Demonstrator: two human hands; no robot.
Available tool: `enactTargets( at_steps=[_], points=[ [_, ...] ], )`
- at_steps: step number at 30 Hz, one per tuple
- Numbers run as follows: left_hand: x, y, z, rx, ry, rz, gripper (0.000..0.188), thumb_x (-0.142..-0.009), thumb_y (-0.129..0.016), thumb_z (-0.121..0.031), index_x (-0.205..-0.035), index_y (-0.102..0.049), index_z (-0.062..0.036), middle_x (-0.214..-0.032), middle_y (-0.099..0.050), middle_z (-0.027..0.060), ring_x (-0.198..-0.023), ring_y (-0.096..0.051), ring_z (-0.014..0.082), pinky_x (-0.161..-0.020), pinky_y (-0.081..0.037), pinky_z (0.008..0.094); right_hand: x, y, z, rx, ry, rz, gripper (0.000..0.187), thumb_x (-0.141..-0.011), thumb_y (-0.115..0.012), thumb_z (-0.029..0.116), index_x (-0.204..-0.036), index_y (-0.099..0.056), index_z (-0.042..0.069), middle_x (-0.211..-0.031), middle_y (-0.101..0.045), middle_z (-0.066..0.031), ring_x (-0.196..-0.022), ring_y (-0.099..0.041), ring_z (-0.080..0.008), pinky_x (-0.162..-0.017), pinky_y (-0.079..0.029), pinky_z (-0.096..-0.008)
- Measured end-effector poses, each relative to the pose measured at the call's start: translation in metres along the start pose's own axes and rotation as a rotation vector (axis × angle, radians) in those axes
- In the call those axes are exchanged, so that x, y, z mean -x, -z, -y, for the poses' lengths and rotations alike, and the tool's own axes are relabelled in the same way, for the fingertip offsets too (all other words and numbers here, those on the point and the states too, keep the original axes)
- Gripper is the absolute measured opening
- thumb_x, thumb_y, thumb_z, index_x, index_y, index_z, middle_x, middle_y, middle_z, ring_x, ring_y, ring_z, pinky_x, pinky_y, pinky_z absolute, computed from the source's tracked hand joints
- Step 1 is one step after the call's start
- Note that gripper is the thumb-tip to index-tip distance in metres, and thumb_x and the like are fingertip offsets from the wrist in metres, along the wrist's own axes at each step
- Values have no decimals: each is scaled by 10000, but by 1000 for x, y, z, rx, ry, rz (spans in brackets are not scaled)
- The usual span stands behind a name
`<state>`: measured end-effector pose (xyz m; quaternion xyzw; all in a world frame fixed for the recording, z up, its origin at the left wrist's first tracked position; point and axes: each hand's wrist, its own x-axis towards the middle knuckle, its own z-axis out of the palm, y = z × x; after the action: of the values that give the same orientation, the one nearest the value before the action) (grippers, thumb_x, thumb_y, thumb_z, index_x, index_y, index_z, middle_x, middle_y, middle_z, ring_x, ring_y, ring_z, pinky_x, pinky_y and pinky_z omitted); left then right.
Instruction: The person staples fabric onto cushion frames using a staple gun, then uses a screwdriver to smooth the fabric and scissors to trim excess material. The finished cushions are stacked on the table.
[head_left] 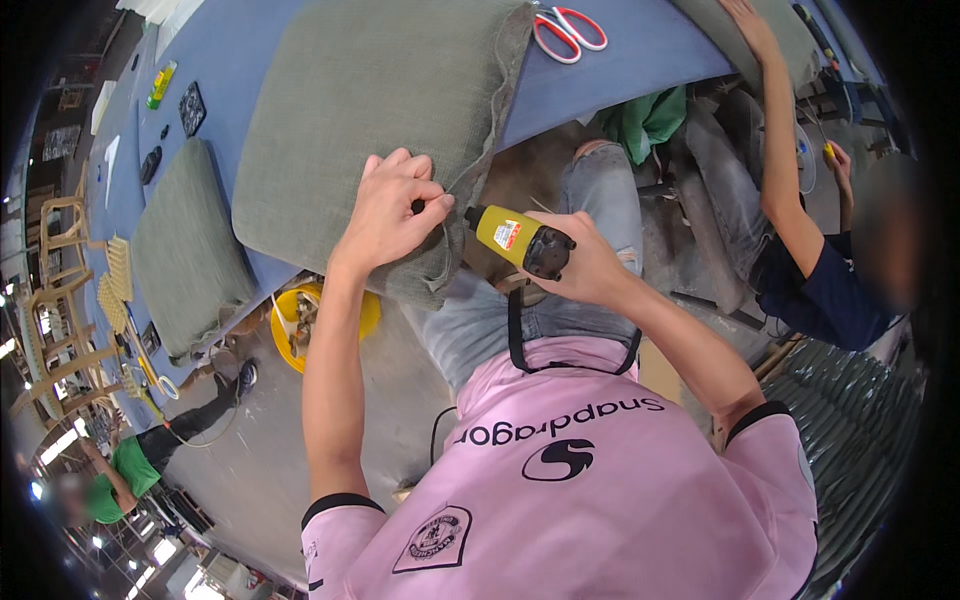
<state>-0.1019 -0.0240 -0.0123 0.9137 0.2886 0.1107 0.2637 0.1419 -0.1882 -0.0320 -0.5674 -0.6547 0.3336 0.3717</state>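
A large grey-green fabric-covered cushion (pixel 365 105) lies on the blue table in front of me, its loose seam edge running down the right side. My left hand (pixel 395 210) rests on its near right part, fingers closed in a pinch at the fabric edge; a small dark spot shows between thumb and fingers, too small to name. Wrapped round a yellow-and-black staple gun (pixel 515 238) is my right hand (pixel 585 260). The gun's dark nose points left at the cushion's edge, close to my left thumb. Most of my right fingers are hidden beneath the tool.
Red-and-white scissors (pixel 570 35) lie on the blue table (pixel 625 70) beyond the cushion. Another grey-green cushion (pixel 190 245) is at the left, above a yellow bucket (pixel 287 330) on the floor. At the right, a co-worker's arm (pixel 785 150) reaches over more grey-green fabric.
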Motion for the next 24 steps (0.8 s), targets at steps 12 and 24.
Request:
enactTargets(
  at_steps=[12, 24],
  points=[
    [0, -20, -4, -81, -4, -121, 295, -871, -723, -224, -670, -607, -41, -772, -454, 66, -848, -492, 264, -787, -321, 413, -13, -3, -15, -16, -196, 205, 426, -724, -880, 171, -1109, -736, 57, -975, -768, -193, -951, -704, -442, -839, -554, -505],
    [-13, 8, -35, -213, 70, 49, 339, -917, -736, -283, -704, -693, -22, -794, -505, 90, -879, -523, 290, -808, -365, 418, 41, 21, -1, -184, -111, 18, 404, -754, -860, 77, -1129, -714, 31, -953, -755, -222, -909, -720, -447, -749, -579, -427]
  ],
)
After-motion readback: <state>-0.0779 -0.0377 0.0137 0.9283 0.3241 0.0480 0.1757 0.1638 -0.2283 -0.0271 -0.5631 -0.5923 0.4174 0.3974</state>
